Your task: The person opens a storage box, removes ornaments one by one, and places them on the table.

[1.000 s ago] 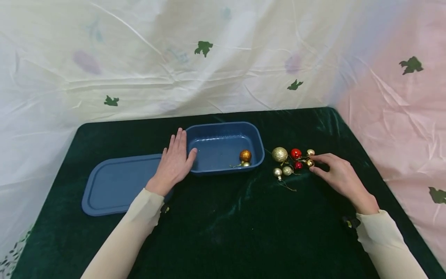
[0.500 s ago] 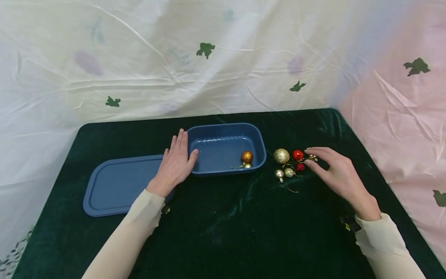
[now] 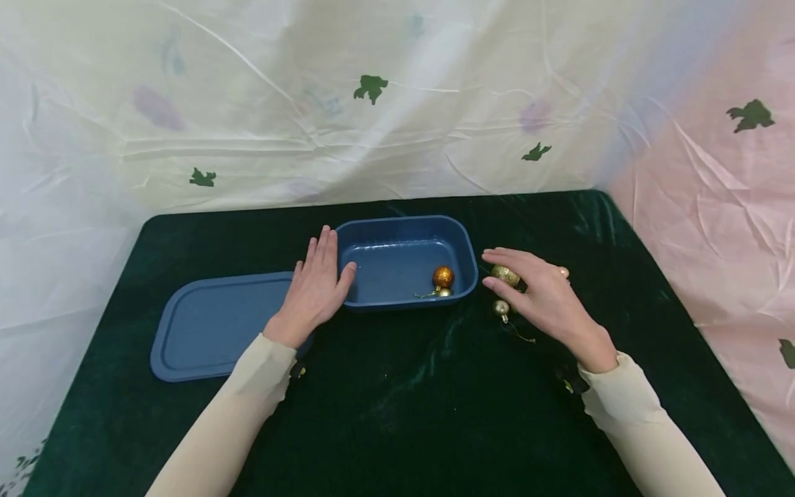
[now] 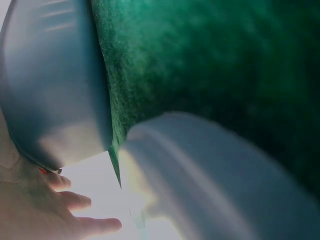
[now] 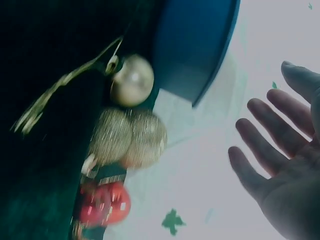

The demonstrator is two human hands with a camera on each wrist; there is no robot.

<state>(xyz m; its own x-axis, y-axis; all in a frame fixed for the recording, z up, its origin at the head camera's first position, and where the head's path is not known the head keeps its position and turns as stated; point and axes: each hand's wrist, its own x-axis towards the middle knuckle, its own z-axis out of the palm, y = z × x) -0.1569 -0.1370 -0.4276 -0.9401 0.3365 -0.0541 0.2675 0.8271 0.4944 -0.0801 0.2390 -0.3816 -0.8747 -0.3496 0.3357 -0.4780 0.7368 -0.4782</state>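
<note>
My left hand (image 3: 310, 290) lies with straight fingers against the left end of the blue box (image 3: 397, 235). Inside the box, near its right end, are an orange glitter bauble (image 3: 443, 276) and a small gold bauble (image 3: 444, 292). To the right of the box, my right hand (image 3: 540, 293) hovers over a cluster of baubles, its fingers spread and holding nothing. A large gold glitter bauble (image 3: 506, 276) shows between thumb and fingers, and a champagne bauble (image 3: 501, 308) below the thumb. Two red baubles (image 5: 117, 202), hidden under the hand in the head view, appear in the right wrist view.
A blue lid (image 3: 217, 324) lies flat left of the box, partly under the left forearm. Dark green velvet (image 3: 404, 400) covers the table. A gold bauble (image 3: 564, 272) peeks out behind the right hand. Pale cloth (image 3: 261, 103) hangs behind the table.
My right hand has let go of the gold baubles at the cluster's right side and moved left towards the box, fingers opening. The left hand has stayed at the box.
</note>
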